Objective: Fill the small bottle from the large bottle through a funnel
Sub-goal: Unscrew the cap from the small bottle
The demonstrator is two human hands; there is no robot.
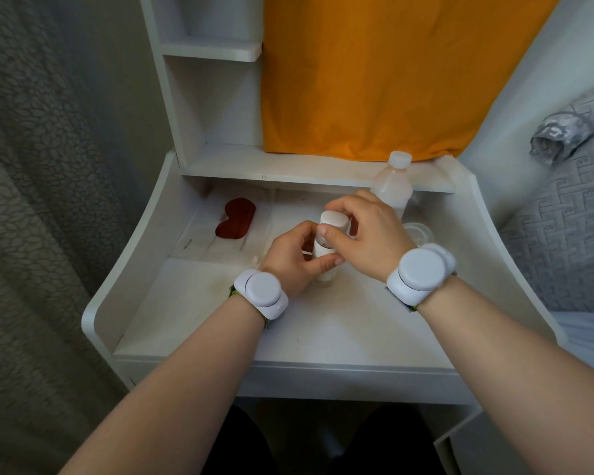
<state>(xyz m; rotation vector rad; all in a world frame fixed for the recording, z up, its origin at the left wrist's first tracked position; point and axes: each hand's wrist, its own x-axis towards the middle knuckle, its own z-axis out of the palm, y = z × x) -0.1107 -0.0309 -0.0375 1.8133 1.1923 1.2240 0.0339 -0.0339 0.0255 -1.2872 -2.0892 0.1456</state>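
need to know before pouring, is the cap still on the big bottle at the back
Yes, capped. The large bottle stands upright behind the right hand, its white cap seated on the neck.

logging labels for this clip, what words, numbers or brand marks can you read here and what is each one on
"13", roughly: a tiny dark mark on the front edge of the white desk shelf, too small to be sure of.
Small dark print on the clear plastic packet holding the red eye mask: too small to read.
Small white-capped bottle held in both hands: no legible label.
Large translucent plastic bottle with white cap: no label visible.
White round wrist devices: no markings readable.
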